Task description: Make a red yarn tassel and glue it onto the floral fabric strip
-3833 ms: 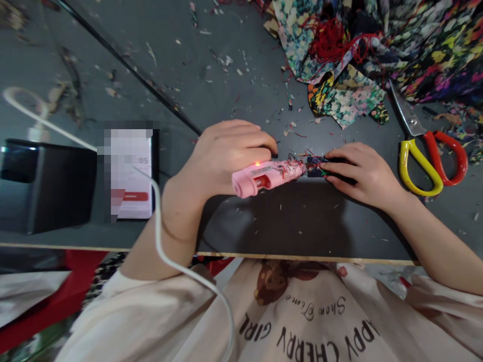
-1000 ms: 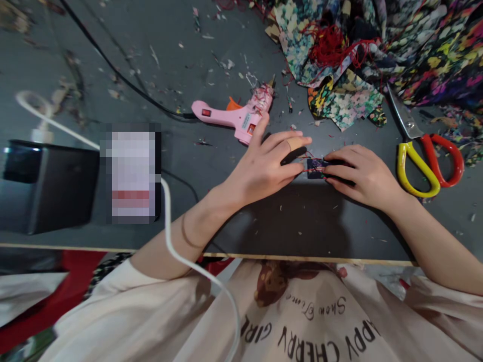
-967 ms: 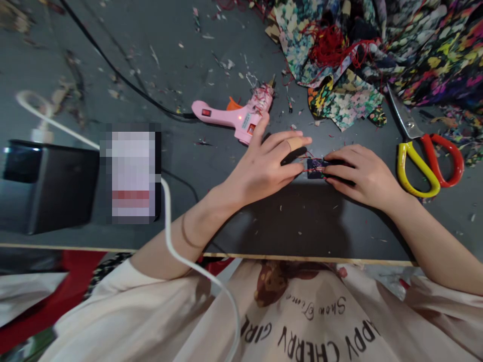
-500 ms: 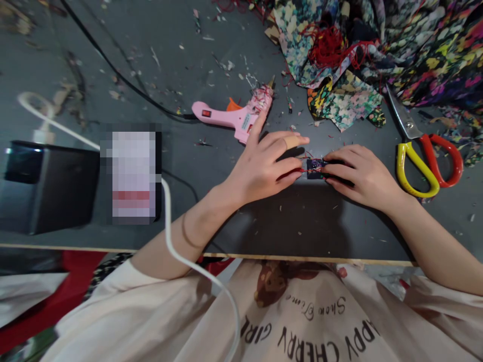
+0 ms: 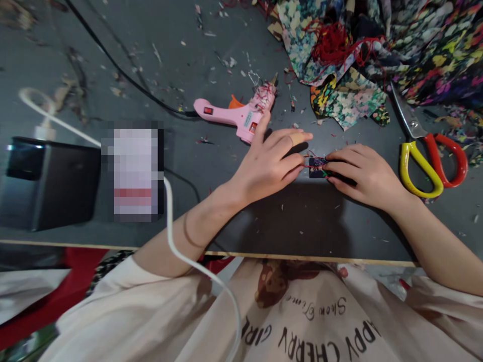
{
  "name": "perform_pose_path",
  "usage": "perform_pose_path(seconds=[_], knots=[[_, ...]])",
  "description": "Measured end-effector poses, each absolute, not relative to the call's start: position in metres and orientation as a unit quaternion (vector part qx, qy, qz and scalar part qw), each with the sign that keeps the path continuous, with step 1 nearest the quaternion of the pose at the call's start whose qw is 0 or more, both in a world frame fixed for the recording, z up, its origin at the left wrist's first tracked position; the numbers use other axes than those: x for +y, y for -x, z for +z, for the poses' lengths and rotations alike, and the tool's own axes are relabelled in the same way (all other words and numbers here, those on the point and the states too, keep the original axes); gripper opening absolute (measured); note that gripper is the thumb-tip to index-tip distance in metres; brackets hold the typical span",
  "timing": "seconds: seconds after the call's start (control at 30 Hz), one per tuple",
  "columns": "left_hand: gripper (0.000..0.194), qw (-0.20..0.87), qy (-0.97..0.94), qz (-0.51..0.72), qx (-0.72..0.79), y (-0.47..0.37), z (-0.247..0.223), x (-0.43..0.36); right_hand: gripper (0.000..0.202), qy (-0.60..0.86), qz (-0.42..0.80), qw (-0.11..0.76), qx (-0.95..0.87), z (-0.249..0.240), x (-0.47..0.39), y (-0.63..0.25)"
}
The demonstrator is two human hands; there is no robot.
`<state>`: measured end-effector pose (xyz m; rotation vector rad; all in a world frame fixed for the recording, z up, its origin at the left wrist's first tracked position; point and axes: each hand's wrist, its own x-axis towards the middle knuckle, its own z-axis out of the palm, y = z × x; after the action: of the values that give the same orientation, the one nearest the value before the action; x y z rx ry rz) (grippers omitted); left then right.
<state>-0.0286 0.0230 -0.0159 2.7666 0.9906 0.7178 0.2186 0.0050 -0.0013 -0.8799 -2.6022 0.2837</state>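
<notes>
Dark small rectangular piece (image 5: pixel 317 170) strewn with red threads (image 5: pixel 313 165) lies on the grey tabletop (image 5: pixel 234 236), right end held under bent fingertips of the right hand (image 5: pixel 364 173); left hand (image 5: pixel 266 166) pinches 2 digits together beside the piece's left end, can't tell if a thread is caught, with 1 outstretched finger overlapping a pink plastic glue gun (image 5: pixel 238 116). Yellow-and-red-handled metal scissors (image 5: pixel 414 124) lie right of the hands, multicoloured floral fabric heap (image 5: pixel 426 60) beyond, phone with pixelated screen (image 5: pixel 134 173) and glossy black box (image 5: pixel 68 186) far left.
</notes>
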Motion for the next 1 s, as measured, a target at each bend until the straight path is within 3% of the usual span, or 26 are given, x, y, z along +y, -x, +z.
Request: perform_pose_path(seconds=[0.2, 0.73, 1.0], knots=[[0.016, 0.03, -0.915, 0.247, 0.318, 0.029, -0.016, 0.023, 0.02, 0.314, 0.098, 0.198, -0.923, -0.001, 0.005, -0.218], [0.014, 0.082, -0.924, 0.219, 0.301, 0.032, -0.011, 0.022, 0.02, 0.314, 0.098, 0.174, -0.928, -0.001, 0.004, -0.22], [0.013, 0.077, -0.912, 0.26, 0.307, 0.04, -0.015, 0.025, 0.018, 0.304, 0.086, 0.208, -0.926, -0.006, 0.003, -0.219]])
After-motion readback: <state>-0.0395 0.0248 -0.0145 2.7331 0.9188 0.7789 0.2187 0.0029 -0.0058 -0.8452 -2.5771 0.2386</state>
